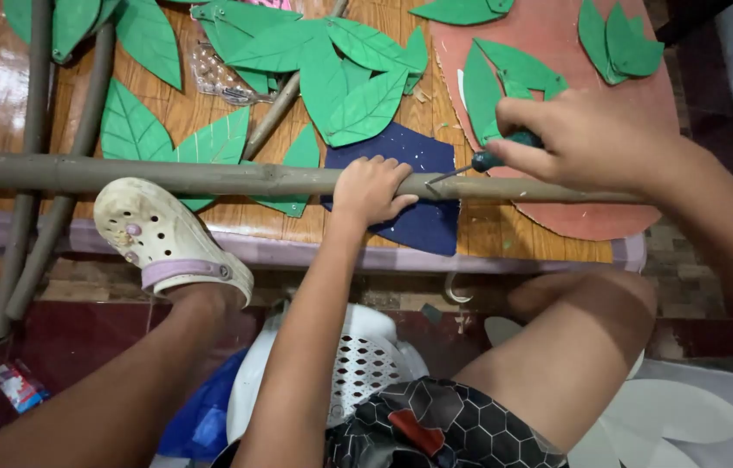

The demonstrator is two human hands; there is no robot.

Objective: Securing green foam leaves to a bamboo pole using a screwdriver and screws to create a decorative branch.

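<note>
Your left hand [371,189] grips the pole [210,178], right hand [587,139] clenches a screwdriver [479,163] — green paper leaves [340,65] crowd the wooden table [505,238], clog [167,238] propped on the edge.

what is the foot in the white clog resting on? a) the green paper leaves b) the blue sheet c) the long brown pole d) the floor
c: the white clog is pressed against the long brown pole, which the left hand also grips.

A long pole [210,178] lies left to right along the near edge of the counter [488,238]. Leaves [332,69] lie beyond it, a board [557,39] far right. A shoe [167,238] rests against the pole at left; a cloth [401,186] lies under its middle.
</note>
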